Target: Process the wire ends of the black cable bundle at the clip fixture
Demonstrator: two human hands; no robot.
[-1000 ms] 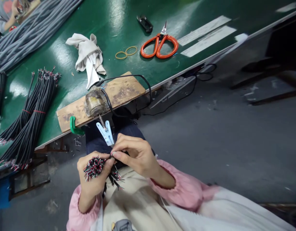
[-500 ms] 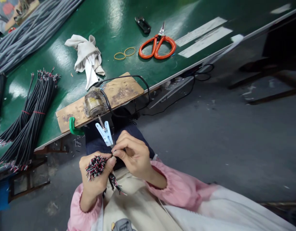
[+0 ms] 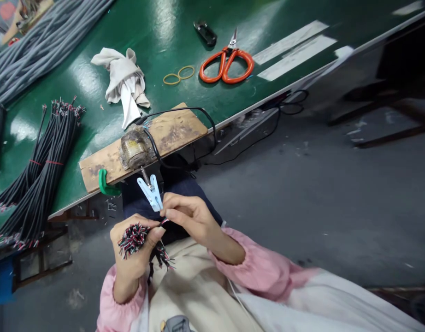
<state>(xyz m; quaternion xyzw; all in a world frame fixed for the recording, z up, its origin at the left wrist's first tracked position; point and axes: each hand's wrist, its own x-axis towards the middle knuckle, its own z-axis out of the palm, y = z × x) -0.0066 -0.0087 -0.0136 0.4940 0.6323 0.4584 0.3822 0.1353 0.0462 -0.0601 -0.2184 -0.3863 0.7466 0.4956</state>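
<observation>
My left hand (image 3: 131, 251) is closed around a bundle of thin black cables (image 3: 133, 239) with red, white and black wire ends. Its thumb and forefinger pinch one cable (image 3: 162, 223) apart from the rest, its coloured ends pointing right. Thumb and forefinger of my right hand (image 3: 188, 216) are pinched together at that cable's tip; my fingers partly hide the contact. Just above the fingertips is a light blue clothespin (image 3: 151, 193), fixed on the metal shaft of a small tape-wrapped motor (image 3: 134, 148).
The motor sits on a wooden board (image 3: 178, 127), held to the green table (image 3: 157, 50) by a green clamp (image 3: 105, 182). Tied black cable bundles (image 3: 53, 166), grey cables (image 3: 43, 50), a cloth (image 3: 124, 80), rubber bands (image 3: 179, 75), orange-handled scissors (image 3: 227, 64) and black snips (image 3: 205, 33) lie there.
My right hand's fingertips have shifted slightly up, closer to the clothespin's tip, and more of the coloured wire ends shows. My left hand with the bundle has moved a little left.
</observation>
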